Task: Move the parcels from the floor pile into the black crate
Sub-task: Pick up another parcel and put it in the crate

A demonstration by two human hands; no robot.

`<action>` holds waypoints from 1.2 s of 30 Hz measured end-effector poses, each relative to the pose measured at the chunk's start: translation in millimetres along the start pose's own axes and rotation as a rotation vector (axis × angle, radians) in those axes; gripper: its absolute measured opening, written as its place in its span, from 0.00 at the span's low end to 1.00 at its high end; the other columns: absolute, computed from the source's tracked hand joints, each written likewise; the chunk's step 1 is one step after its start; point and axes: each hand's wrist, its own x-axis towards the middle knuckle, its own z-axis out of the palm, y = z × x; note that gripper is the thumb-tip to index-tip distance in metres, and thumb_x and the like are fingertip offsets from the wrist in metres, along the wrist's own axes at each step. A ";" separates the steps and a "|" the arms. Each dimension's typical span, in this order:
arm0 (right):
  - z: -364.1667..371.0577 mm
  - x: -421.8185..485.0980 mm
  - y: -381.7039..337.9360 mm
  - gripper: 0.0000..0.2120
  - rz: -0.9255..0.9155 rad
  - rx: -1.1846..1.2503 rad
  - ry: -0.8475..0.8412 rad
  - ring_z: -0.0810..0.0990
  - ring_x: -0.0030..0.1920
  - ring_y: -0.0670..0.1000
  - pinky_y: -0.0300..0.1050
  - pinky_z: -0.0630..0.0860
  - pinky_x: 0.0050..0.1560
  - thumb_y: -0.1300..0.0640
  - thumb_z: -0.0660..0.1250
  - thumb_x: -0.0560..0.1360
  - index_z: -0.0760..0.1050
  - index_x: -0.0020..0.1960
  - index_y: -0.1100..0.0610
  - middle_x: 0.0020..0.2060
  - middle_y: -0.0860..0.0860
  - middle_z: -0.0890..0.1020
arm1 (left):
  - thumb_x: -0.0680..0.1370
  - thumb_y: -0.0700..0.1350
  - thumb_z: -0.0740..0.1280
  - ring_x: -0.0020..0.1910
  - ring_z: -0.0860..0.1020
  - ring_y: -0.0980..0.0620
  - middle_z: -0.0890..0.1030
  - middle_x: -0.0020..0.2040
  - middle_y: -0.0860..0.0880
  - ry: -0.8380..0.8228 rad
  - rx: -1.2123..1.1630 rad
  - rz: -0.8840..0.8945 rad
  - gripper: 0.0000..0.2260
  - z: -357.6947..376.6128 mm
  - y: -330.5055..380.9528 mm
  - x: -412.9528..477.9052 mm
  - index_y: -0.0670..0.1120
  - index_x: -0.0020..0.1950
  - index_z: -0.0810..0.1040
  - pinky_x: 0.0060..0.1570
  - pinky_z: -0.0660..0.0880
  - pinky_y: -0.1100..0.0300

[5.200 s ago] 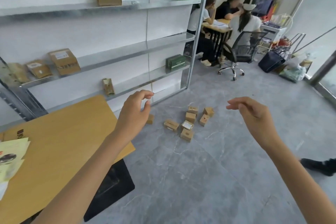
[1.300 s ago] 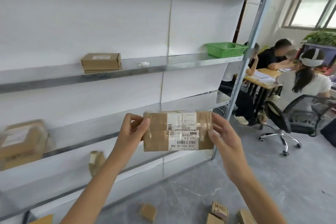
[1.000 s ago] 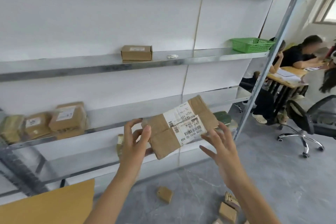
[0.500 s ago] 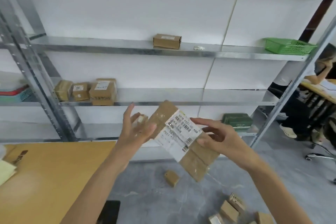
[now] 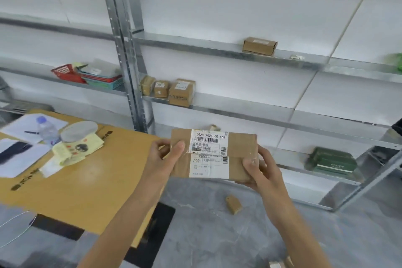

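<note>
Parcel [image 5: 214,154]: we are holding it level at chest height, label side facing us, above the floor [image 5: 217,235] and just right of the wooden table [image 5: 87,180].
Left hand [image 5: 165,156]: we are closing it on the parcel's left end — thumb on the front face, fingers behind.
Right hand [image 5: 258,169]: we are gripping the right end the same way, thumb over the lower corner.
Black crate [image 5: 156,230]: we are seeing only a dark edge under the table; we judge this to be the crate.
Risk, drop: the taped surface is looking slick — releasing one hand early could let the parcel slide.
Risk, collision: the table is overhanging the crate, so lowering blind could knock the parcel against its edge.
Risk, footing: one loose small box [image 5: 233,204] is lying on the floor nearby.
</note>
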 end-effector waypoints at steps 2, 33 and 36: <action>20.5 -12.5 3.4 0.19 0.007 0.022 0.005 0.84 0.50 0.50 0.44 0.82 0.44 0.52 0.69 0.72 0.73 0.62 0.44 0.52 0.51 0.84 | 0.63 0.61 0.70 0.39 0.81 0.55 0.84 0.44 0.52 0.023 0.055 0.009 0.21 -27.0 2.7 -14.4 0.52 0.49 0.70 0.39 0.77 0.56; 380.6 -126.2 88.6 0.18 0.289 -0.153 -0.164 0.83 0.33 0.40 0.35 0.75 0.29 0.45 0.68 0.73 0.69 0.59 0.48 0.35 0.41 0.85 | 0.76 0.46 0.68 0.50 0.81 0.50 0.83 0.48 0.49 0.232 0.330 -0.099 0.05 -438.6 -7.1 -114.8 0.49 0.49 0.82 0.55 0.78 0.50; 404.5 -111.5 96.9 0.19 0.311 -0.191 -0.200 0.82 0.32 0.40 0.34 0.76 0.28 0.44 0.68 0.72 0.69 0.59 0.48 0.35 0.40 0.85 | 0.76 0.44 0.67 0.49 0.81 0.49 0.83 0.49 0.46 0.248 0.304 -0.112 0.05 -461.5 -8.5 -100.0 0.48 0.51 0.81 0.50 0.80 0.56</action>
